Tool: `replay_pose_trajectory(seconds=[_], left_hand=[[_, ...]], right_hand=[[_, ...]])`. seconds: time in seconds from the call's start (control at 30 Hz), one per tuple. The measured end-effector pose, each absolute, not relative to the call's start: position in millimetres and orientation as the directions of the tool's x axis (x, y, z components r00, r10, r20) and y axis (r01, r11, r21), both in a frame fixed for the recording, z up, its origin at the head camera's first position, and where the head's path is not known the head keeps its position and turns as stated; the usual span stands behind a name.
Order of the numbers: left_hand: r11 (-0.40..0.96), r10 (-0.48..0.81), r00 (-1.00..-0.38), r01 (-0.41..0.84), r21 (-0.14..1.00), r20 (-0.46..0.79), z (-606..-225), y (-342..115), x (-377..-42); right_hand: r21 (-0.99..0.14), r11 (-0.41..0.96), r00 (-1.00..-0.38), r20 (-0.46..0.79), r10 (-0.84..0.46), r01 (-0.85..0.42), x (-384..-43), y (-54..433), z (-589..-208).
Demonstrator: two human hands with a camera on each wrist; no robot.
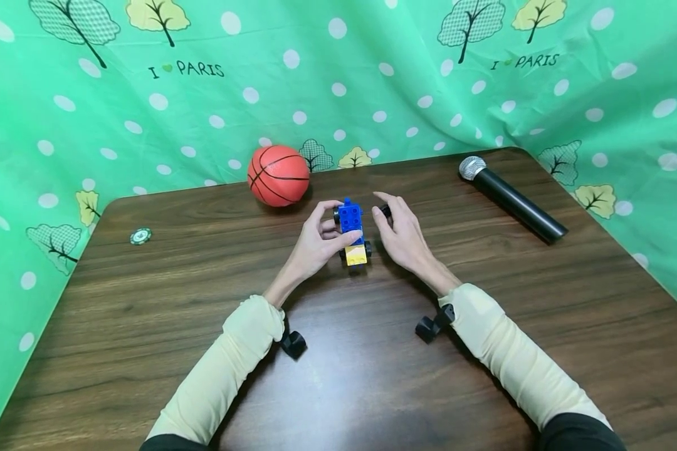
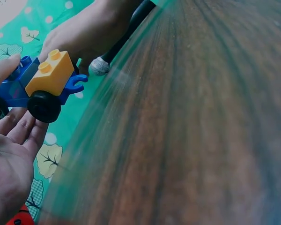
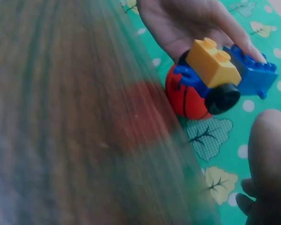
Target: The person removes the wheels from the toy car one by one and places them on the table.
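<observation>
My left hand (image 1: 318, 245) grips a toy car (image 1: 350, 220) of blue and yellow building blocks, its thumb across the top and its fingers along the left side. A yellow block (image 2: 51, 72) sits over one end, with black wheels (image 2: 44, 106) below and a blue hook at that end. In the right wrist view, a small blue axle stub (image 3: 262, 94) shows without a wheel on the car's side. Just to the right, apart from the car, my right hand (image 1: 404, 237) pinches a small black wheel (image 1: 385, 210) between thumb and fingers.
Behind the left hand sits a small orange basketball (image 1: 279, 176). A black microphone (image 1: 513, 200) lies at the right back, and a green and white poker chip (image 1: 140, 236) at the far left. A green polka-dot cloth (image 1: 338, 56) hangs behind the brown table (image 1: 146, 326).
</observation>
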State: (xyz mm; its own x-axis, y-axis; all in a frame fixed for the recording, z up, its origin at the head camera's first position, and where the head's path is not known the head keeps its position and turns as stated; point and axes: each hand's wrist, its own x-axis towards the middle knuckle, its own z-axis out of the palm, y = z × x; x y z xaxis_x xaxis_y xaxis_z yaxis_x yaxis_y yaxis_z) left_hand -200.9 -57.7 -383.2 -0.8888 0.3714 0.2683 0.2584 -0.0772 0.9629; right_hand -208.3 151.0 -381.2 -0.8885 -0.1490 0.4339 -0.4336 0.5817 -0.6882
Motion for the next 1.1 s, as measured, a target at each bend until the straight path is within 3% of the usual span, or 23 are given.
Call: replay_pose_trajectory(seconds=[0.4,1.1], left_hand=[[-0.065,0.355,-0.898,0.254,0.965,0.26,-385,-61,-201],[-0.054,0.357,-0.899,0.25,0.967,0.253,-387,-63,-202]], right_hand=[[-0.528,0.725,-0.872,0.445,-0.206,-0.441,-226,169,-388],[-0.461,0.798,-0.909,0.333,-0.25,-0.388,-243,179,-396]])
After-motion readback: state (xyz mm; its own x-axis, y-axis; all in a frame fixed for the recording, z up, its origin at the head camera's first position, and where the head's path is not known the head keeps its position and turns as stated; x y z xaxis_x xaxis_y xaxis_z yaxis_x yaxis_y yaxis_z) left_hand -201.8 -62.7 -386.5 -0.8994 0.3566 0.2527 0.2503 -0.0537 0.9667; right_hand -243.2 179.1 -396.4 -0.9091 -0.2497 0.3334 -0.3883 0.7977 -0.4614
